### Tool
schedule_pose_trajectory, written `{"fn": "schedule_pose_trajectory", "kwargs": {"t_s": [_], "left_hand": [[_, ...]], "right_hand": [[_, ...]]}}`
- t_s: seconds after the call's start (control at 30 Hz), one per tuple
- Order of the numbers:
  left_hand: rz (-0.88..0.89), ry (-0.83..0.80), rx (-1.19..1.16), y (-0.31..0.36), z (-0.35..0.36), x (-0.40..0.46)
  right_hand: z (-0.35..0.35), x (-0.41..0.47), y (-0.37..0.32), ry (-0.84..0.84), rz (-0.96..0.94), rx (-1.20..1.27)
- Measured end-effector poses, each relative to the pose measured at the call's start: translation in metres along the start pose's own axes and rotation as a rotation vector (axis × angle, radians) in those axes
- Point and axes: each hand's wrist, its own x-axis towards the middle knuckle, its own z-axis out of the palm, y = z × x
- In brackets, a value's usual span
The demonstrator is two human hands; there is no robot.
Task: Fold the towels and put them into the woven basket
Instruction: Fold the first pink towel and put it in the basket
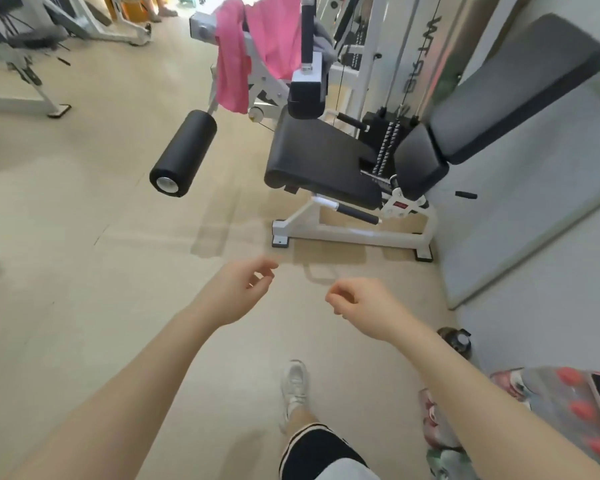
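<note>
Head-worn wide-angle view, looking forward and down, floor (84,271) near

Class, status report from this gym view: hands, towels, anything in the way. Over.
Left hand and right hand empty, fingers loosely curled. Pink towel draped on the leg machine, unfolded. No basket seen. Black roller pad juts out below the towel.

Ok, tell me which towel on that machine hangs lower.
The narrow pink towel on the left; its end drops beside the white frame, below the wider pink towel next to it.
</note>
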Motion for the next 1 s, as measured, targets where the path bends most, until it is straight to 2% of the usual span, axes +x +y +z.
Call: {"fn": "schedule_pose_trajectory", "kwargs": {"t_s": [0.27,0.43,0.6,0.73,0.87,1.0], "left_hand": [[-0.108,0.101,-0.017,-0.084,-0.088,0.116],[-0.133,0.127,-0.010,-0.117,-0.161,0.201],[-0.121,0.195,0.008,-0.154,-0.235,0.282],[-0.070,0.166,0.024,-0.186,-0.288,0.346],[0.077,0.139,0.050,-0.215,-0.354,0.430],[0.243,0.078,0.054,-0.227,-0.420,0.517]], "right_hand": [[-0.001,0.183,-0.065,-0.090,-0.078,-0.047],[-0.032,0.292,-0.121,-0.078,-0.106,-0.036],[-0.070,0.401,-0.170,0.071,-0.122,-0.022],[-0.083,0.477,-0.208,0.149,-0.109,0.049],[-0.093,0.556,-0.249,0.287,-0.120,0.002],[-0.105,0.619,-0.287,0.461,-0.050,0.013]]}}
